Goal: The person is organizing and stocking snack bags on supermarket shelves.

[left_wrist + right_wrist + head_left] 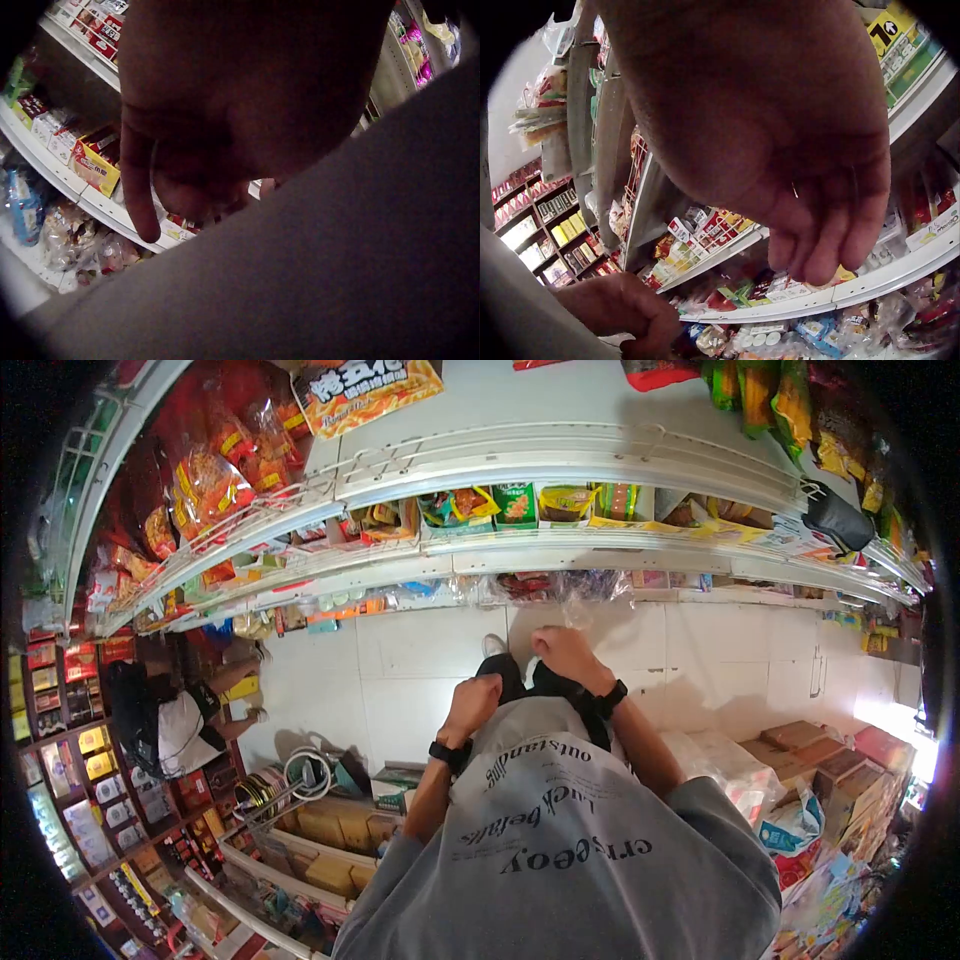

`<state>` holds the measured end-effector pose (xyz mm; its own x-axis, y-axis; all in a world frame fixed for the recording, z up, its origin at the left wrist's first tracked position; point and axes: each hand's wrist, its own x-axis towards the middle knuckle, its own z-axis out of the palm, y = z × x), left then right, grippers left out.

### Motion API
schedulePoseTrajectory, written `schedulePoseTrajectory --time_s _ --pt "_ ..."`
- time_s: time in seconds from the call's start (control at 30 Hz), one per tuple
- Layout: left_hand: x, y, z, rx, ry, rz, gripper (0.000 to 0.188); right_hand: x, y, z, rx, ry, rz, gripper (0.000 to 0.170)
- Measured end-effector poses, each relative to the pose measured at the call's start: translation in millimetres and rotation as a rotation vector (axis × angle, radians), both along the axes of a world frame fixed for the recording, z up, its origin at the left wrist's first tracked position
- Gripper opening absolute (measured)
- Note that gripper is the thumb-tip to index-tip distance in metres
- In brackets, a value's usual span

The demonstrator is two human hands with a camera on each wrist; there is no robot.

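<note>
My left hand [473, 705] hangs in front of the grey shirt [570, 830], a black band [450, 755] on its wrist. In the left wrist view one finger of it points down while the others bend loosely, and nothing lies in the palm. The right hand [568, 652] is a little farther forward, over the floor [430, 650], with a black band [608, 700] too. Its fingers [821, 262] curl loosely around nothing in the right wrist view. The two hands are apart, and neither touches the shelf [480, 565] of packaged snacks ahead.
White wire-edged shelves curve across the front, with snack bags [210, 480] at left. Another person [180, 720] bends at the left near a cabinet [80, 790] of boxes. Cartons [800, 750] are stacked at right; a round metal rack [307, 775] stands at left behind me.
</note>
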<state>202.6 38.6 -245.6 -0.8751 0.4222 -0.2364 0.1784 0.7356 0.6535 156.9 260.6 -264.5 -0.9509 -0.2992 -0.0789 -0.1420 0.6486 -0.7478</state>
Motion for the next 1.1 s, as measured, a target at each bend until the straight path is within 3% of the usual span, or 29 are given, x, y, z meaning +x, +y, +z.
schedulePoseTrajectory --time_s 0.13,0.47,0.6,0.67,0.83,0.9,1.1 --pt "-12 -2 7 0.014 -0.017 -0.012 0.011 5 3 -5 0.075 0.000 0.012 0.015" --pt "-80 -27 59 0.122 0.100 -0.184 0.009 20 19 18 -0.020 -0.101 -0.261 0.020" --pt "-106 -37 93 0.188 0.260 -0.147 0.011 45 11 7 0.049 -0.011 -0.408 0.021" --pt "-121 -39 111 0.184 0.419 -0.121 0.014 61 4 16 0.072 -0.028 -0.472 0.020" --pt "-150 -37 155 0.229 0.531 -0.155 0.015 102 2 7 -0.001 -0.172 -0.606 0.016" --pt "-160 -28 175 0.307 0.727 -0.131 0.018 108 7 9 -0.005 -0.184 -0.648 0.014" --pt "-177 9 209 0.363 0.977 -0.043 0.026 95 46 43 -0.020 -0.035 -0.778 0.018"
